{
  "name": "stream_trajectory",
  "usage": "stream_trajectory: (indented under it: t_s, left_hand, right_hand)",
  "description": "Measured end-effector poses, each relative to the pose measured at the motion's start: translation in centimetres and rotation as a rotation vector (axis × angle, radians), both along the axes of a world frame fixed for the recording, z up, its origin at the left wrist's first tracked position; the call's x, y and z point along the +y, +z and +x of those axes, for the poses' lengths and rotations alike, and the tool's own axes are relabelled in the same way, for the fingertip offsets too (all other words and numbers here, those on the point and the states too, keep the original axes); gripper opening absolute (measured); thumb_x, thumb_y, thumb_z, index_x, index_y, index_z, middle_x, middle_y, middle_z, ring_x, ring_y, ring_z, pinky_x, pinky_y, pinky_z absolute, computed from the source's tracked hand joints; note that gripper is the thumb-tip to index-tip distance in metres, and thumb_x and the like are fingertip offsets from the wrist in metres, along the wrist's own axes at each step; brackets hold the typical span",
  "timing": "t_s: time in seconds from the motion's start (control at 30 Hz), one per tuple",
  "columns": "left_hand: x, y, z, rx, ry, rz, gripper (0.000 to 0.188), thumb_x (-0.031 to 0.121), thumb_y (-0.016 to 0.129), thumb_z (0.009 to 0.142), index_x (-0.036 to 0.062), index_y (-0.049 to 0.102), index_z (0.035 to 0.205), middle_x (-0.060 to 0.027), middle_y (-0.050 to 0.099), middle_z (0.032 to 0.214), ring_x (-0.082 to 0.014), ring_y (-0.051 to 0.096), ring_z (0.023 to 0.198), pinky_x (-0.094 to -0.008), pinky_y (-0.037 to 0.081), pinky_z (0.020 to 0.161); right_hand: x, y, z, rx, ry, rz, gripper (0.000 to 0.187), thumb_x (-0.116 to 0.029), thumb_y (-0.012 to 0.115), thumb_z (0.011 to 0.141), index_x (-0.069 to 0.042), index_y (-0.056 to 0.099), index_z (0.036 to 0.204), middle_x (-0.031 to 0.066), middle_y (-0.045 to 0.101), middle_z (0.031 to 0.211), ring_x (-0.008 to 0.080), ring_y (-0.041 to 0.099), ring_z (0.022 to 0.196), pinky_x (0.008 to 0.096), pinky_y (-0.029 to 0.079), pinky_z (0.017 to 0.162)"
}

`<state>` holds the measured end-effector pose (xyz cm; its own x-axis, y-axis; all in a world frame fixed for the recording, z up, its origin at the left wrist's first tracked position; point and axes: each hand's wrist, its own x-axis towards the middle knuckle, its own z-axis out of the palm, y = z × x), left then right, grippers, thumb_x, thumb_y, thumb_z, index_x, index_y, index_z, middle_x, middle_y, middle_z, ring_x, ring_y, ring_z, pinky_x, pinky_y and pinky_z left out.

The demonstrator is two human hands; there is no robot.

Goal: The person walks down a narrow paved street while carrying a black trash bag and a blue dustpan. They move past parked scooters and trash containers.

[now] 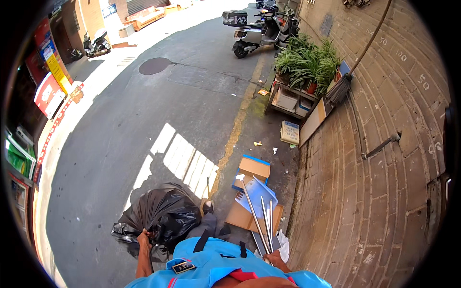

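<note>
My left hand [144, 238] is closed on the gathered top of a full black garbage bag [161, 206], which rests on the ground to my left. Several thin metal poles [255, 213] rise from my right hand [275, 258], whose fingers are wrapped round their lower ends; one pole has a white tip. Beyond and under the poles lie an open cardboard box [254, 167] with blue edges, a blue printed sheet [265, 192] and a brown piece of cardboard [238, 216]. White plastic [283, 247] shows beside my right hand.
A brick wall [355, 192] runs along my right. Against it stand a shelf with potted plants [307, 65], a leaning board [313, 122] and a mop [340, 89]. A square tin [290, 132] sits before the shelf. Scooters [257, 36] are parked farther off; litter dots the pavement.
</note>
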<state>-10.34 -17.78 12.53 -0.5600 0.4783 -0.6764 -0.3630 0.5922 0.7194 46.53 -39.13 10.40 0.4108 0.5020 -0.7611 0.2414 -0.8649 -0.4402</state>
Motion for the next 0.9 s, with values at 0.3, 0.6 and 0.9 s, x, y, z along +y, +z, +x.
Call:
stream_trajectory:
  t_s: [0.3,0.6,0.9]
  left_hand:
    - [-7.4,4.0,-9.3,0.02,0.436,0.199,0.028,0.021,0.057,0.083,0.01,0.049,0.058,-0.0004,0.047,0.052,-0.0132,0.046,0.048,-0.0275,0.039,0.049]
    - [-20.1,-0.8,-18.5,0.092,0.67,-0.05,0.026,0.02,0.053,0.085,0.0118,0.05,0.061,0.0002,0.049,0.057,-0.0131,0.046,0.052,-0.0282,0.041,0.051]
    - [-17.9,-3.1,-22.9,-0.016,0.782,-0.026,0.025,0.02,0.053,0.085,0.0114,0.05,0.062,0.0001,0.049,0.057,-0.0134,0.046,0.052,-0.0283,0.042,0.051]
  right_hand:
    - [0.9,-0.1,-3.6,0.066,0.196,-0.103,0.031,-0.019,0.073,0.058,0.007,0.065,0.071,0.0138,0.064,0.066,0.0197,0.063,0.057,0.0316,0.05,0.055]
    - [11.2,-1.9,-13.2,-0.203,0.486,-0.361,0.045,-0.037,0.075,0.057,0.001,0.067,0.078,0.0138,0.066,0.077,0.022,0.064,0.069,0.0329,0.051,0.065]
    - [23.7,-2.6,-27.3,-0.251,0.768,-0.227,0.054,-0.048,0.074,0.055,0.0,0.066,0.078,0.0163,0.064,0.079,0.024,0.062,0.075,0.0361,0.049,0.061]
